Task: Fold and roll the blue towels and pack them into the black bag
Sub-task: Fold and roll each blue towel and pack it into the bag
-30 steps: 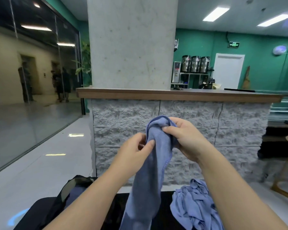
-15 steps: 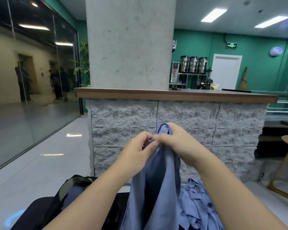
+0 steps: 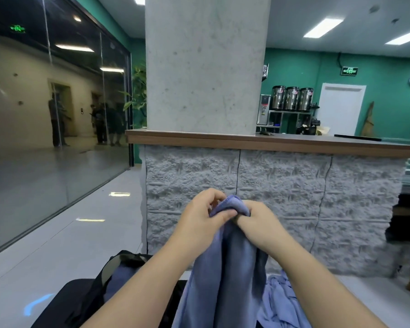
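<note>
a dark table [image 3: 64, 301] filled the bottom edge of the view, its far edge facing a rough grey stone counter [image 3: 282, 192] with a wooden top, and a strip of pale floor lay between them. open tiled floor ran off to the left along a glass wall [image 3: 45, 126]. the left hand [image 3: 200, 223] and the right hand [image 3: 258, 226] were raised together above the table, nearly touching, both pinching the bunched top of a blue towel [image 3: 225, 275] with curled fingers, the left thumb pressed across the fold. the towel hung straight down between the forearms to the bottom edge. the black bag [image 3: 114, 268] sat open near the table's far left edge, blue cloth showing inside. a crumpled heap of blue towels [image 3: 282, 301] lay on the table toward the right, just beside the hanging one.
</note>
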Motion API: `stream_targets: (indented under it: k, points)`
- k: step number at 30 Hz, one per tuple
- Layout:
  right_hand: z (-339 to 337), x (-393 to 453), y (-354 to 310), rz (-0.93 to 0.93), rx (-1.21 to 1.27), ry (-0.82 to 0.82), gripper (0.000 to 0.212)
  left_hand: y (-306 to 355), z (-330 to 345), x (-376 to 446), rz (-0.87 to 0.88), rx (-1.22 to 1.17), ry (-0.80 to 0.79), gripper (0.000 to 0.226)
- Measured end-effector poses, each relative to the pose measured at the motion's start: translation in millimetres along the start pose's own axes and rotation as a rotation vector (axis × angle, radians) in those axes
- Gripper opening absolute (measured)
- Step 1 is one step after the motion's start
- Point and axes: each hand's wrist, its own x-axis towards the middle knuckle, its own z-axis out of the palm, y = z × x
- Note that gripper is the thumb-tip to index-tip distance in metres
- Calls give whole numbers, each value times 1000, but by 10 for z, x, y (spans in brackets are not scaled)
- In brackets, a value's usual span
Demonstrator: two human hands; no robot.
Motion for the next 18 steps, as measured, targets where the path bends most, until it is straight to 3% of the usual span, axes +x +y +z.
stream_targets:
  k: [5,12,15,18]
  points:
    - [9,68,-87,53,102,79,22,-51,-60,-87,-74,136,29,21]
    - [-101,27,-235,129,448,175,23,-307,-153,-127,-295,320,-114,17]
    - [-147,48,-271,111,482,213,24,-486,-145,-174,-388,349,-160,10]
    - [-184,57,-274,83,518,227,20,-643,-175,-216,-448,360,-186,20]
